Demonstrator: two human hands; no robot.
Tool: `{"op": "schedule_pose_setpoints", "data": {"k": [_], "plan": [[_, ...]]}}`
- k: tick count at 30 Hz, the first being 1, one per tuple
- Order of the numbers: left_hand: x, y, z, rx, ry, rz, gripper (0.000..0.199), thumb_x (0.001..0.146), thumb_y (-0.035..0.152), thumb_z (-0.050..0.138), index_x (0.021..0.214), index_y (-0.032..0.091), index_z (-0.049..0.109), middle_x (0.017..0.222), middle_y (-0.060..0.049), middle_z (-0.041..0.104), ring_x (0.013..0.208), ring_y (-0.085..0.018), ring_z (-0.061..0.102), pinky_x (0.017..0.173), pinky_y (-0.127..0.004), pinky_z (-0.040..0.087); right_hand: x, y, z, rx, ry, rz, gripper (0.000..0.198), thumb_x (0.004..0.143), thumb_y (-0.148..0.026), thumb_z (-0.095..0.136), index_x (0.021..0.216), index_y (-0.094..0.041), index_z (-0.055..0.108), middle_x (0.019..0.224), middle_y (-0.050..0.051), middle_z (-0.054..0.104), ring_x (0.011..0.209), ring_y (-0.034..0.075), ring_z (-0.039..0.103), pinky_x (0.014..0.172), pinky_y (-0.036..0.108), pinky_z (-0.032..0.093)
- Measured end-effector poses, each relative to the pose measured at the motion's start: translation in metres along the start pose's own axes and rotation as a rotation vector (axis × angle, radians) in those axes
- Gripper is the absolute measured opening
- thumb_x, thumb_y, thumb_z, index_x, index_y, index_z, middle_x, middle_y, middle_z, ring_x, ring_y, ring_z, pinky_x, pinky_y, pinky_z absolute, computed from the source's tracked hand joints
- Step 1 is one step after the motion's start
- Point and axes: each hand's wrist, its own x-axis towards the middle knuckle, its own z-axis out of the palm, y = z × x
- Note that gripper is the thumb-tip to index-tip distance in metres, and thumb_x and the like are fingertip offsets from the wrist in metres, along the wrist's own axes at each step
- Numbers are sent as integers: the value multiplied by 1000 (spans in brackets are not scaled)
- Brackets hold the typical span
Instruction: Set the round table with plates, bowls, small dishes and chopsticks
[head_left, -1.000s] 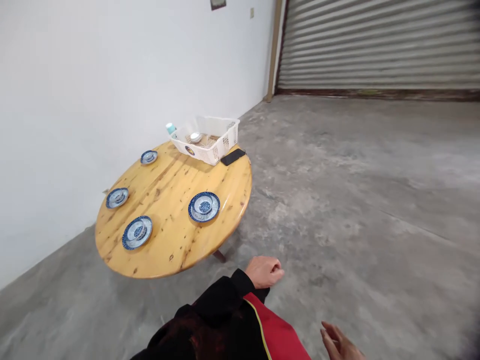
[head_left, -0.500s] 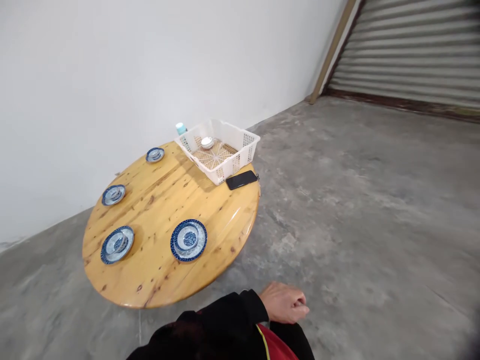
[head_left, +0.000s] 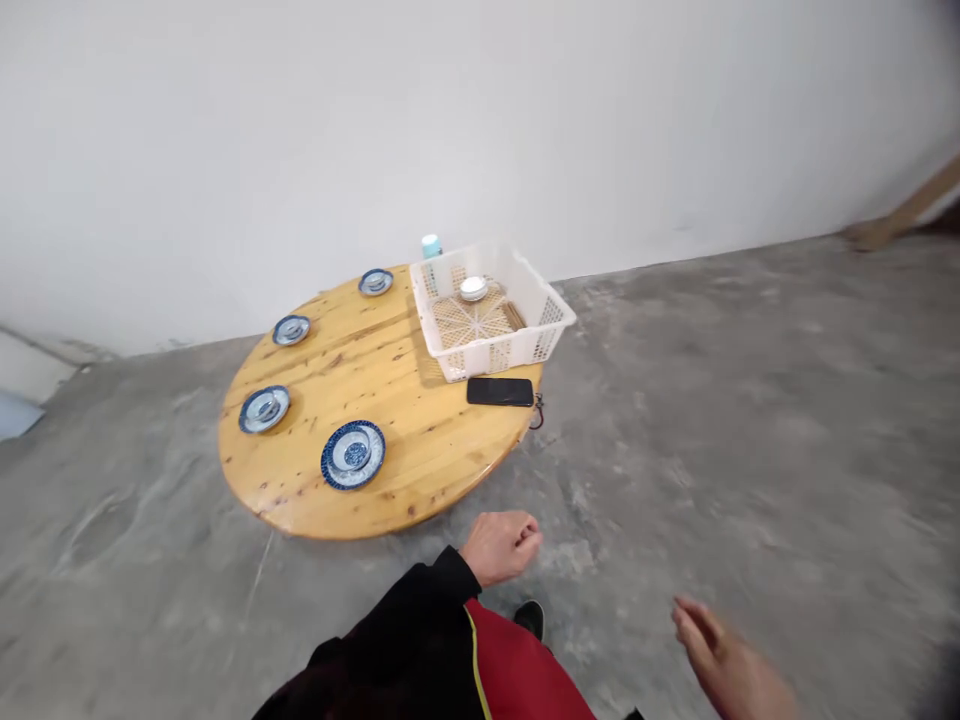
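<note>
My left hand [head_left: 501,547] is curled closed in front of my body, just off the near edge of the round wooden table [head_left: 420,460]; nothing shows in it. Lower right, over the floor, my right hand [head_left: 731,660] is slightly blurred, thumb and fingers apart, holding nothing. Nearest the left hand on the table is a blue-and-white plate with a bowl [head_left: 354,455] on it. Similar sets follow the left rim: a near-left one [head_left: 264,408], a farther one [head_left: 291,330] and one at the back [head_left: 376,282].
A white plastic basket [head_left: 469,357] at the table's right holds stacked white bowls [head_left: 473,289] and a bundle of brown sticks [head_left: 514,316]. Behind it stands a light-blue bottle [head_left: 431,246]. A black phone [head_left: 500,391] lies before it. A white wall [head_left: 600,130] rises behind.
My view has swung right to left, so the shutter door has left the picture. My right hand has come into view at lower right. The left hand stays closed.
</note>
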Motion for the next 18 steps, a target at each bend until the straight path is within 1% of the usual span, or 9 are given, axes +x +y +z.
{"op": "schedule_pose_setpoints", "data": {"k": [2, 5, 8, 11, 13, 15, 18], "plan": [[3, 0, -8, -28, 62, -52, 18, 96, 26, 53, 97, 21, 71, 97, -2, 79, 86, -16, 70, 79, -25, 50, 39, -23, -12, 43, -46, -27, 53, 77, -64, 40, 99, -27, 70, 93, 12, 81, 90, 37, 78, 77, 44, 58], [13, -8, -22, -88, 168, -121, 18, 96, 26, 53, 96, 21, 71, 94, -3, 78, 84, -16, 70, 76, -25, 49, 81, -65, -16, 165, -92, -43, 56, 74, -69, 45, 101, -26, 70, 93, 12, 81, 91, 37, 78, 74, 43, 57], [29, -23, -38, -148, 284, -145, 19, 97, 25, 52, 96, 21, 70, 91, -3, 78, 82, -15, 70, 75, -25, 49, 106, -109, -16, 325, -137, -82, 58, 69, -70, 52, 100, -25, 69, 94, 12, 81, 88, 35, 78, 75, 40, 57], [46, -38, -54, -185, 368, -154, 20, 98, 26, 51, 95, 20, 70, 91, -3, 78, 83, -16, 70, 77, -25, 49, 125, -152, -25, 397, -159, -81, 58, 63, -71, 58, 97, -25, 71, 90, 11, 80, 81, 34, 77, 75, 41, 59], [55, -47, -62, -213, 394, -169, 20, 98, 26, 51, 95, 21, 69, 91, -3, 78, 84, -16, 70, 77, -26, 49, 138, -179, -38, 412, -129, -82, 54, 60, -70, 61, 91, -28, 72, 86, 10, 79, 78, 36, 76, 76, 44, 60], [62, -53, -67, -238, 397, -186, 19, 99, 27, 51, 95, 21, 69, 91, -3, 78, 83, -16, 70, 77, -26, 48, 153, -206, -53, 430, -69, -102, 49, 59, -69, 63, 86, -30, 73, 82, 10, 78, 75, 36, 74, 75, 46, 59], [71, -60, -73, -267, 388, -203, 20, 100, 28, 50, 93, 21, 68, 85, -2, 76, 78, -16, 68, 74, -25, 46, 183, -245, -72, 492, -10, -165, 46, 60, -66, 67, 84, -27, 74, 81, 11, 77, 70, 31, 70, 71, 44, 57]]}}
